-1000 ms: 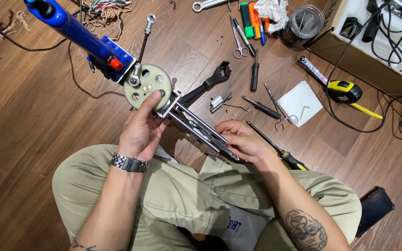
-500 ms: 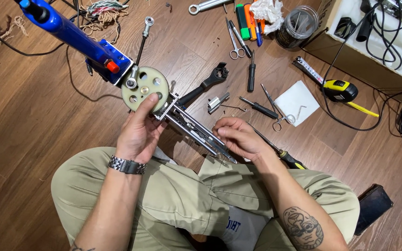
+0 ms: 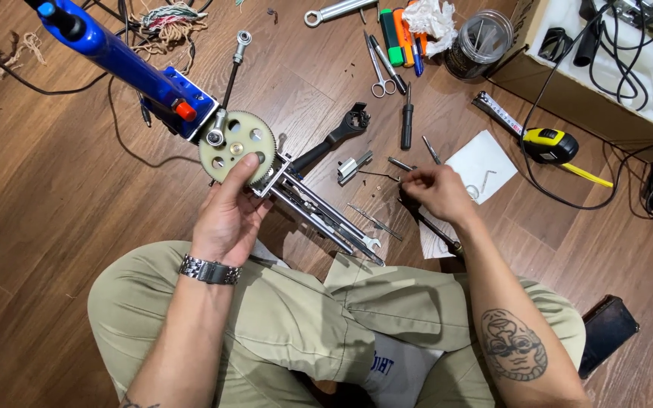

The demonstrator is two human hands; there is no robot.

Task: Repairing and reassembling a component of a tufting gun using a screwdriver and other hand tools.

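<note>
Head view: left hand [image 3: 228, 215] fingers clamping pale green toothed plastic gear [image 3: 236, 145] at 12 o'clock; right hand [image 3: 436, 193] fingertips pinching together over small metal parts [image 3: 400, 164] at 11 o'clock.

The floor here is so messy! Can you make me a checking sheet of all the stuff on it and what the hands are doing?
Surface: brown wooden floor, person sitting on it.
Job's things: metal rod frame with pale toothed gear, joined to a blue tool body.
Clutter: scissors, black screwdriver, spanner, markers, clear jar, yellow tape measure, white paper, frayed string.
Hands: left hand grips the gear; right hand pinches at small parts by the paper.
Cables: black cables run from the box across the floor.
Surroundings: cardboard box with white foam, top right.
</note>
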